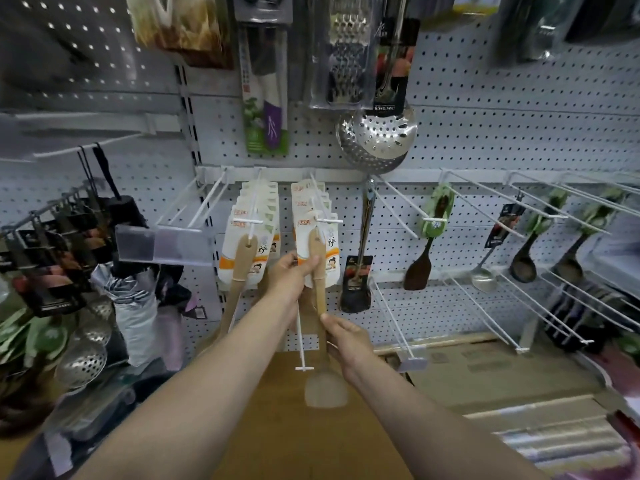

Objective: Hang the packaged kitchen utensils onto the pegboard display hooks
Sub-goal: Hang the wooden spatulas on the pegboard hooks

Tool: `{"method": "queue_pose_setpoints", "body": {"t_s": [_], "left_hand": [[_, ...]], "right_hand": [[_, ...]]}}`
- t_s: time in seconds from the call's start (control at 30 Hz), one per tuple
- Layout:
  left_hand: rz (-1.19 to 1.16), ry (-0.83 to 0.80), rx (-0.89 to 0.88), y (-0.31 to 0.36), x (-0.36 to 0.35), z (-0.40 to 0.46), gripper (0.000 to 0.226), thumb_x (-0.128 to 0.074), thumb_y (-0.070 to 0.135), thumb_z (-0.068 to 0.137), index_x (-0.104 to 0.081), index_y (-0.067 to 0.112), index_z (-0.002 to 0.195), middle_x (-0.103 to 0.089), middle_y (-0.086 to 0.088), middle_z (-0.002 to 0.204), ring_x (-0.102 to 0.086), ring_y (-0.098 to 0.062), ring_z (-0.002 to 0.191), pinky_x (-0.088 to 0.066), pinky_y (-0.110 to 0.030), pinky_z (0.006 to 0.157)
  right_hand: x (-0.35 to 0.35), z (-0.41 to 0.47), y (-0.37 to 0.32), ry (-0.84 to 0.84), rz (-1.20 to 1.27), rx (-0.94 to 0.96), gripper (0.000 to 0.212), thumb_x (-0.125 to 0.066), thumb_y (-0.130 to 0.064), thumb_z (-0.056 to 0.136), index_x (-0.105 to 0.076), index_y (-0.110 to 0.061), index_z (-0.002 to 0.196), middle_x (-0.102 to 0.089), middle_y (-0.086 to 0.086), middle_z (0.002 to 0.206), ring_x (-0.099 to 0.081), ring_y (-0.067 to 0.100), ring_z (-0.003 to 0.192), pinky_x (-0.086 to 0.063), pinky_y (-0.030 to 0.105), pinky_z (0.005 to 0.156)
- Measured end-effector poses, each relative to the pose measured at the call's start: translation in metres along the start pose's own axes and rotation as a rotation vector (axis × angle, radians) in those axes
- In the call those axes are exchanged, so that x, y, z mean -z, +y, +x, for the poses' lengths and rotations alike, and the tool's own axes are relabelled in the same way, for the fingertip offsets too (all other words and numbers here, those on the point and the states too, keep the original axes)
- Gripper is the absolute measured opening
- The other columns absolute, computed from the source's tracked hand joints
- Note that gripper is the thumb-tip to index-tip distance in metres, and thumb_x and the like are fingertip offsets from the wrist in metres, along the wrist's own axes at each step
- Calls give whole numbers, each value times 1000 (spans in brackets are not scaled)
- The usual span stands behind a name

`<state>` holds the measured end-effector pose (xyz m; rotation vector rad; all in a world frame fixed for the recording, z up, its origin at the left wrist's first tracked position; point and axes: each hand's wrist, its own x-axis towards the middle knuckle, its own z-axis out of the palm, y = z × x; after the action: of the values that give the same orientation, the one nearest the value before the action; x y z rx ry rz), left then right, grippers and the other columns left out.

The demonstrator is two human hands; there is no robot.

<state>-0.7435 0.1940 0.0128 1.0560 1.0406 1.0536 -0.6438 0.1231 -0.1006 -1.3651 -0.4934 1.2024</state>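
Observation:
A packaged wooden spatula with a white and orange card hangs at the front of a white peg hook on the pegboard. My left hand pinches the card and handle just below the hook. My right hand grips the handle lower down, above the blurred blade. Several identical packs hang behind it. A second stack of the same spatulas fills the hook to the left.
Bare white hooks jut out to the right, with dark wooden spoons and a metal ladle. A slotted skimmer and grater packs hang above. Black packaged tools crowd the left. Cardboard boxes lie below.

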Motion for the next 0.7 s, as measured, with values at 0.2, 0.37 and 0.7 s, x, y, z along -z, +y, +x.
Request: {"method": "queue_pose_setpoints", "body": {"t_s": [0.2,0.37,0.7], "left_hand": [[-12,37,-43,3,-5,29,9,-71,25,92,-68,20,99,-72,4,96,-63,-17,87,-46,-29,69],[4,4,-64,2,-5,43,6,-66,22,95,-67,20,101,-70,4,93,-62,-14,83,-46,-29,69],[19,-38,38,3,2,27,28,-71,37,91,-61,26,115,-65,7,100,-57,-14,92,-46,-38,86]], "right_hand": [[-18,33,-13,-6,-8,13,24,-76,-29,89,-75,-17,109,-78,3,99,-71,26,103,-52,43,101],[-26,49,-15,-6,50,9,18,-72,-25,92,-75,-17,108,-78,3,101,-71,19,94,-53,29,82],[-33,35,-15,52,43,11,25,-77,-26,88,-72,-20,112,-76,3,106,-67,23,106,-52,43,101]]}}
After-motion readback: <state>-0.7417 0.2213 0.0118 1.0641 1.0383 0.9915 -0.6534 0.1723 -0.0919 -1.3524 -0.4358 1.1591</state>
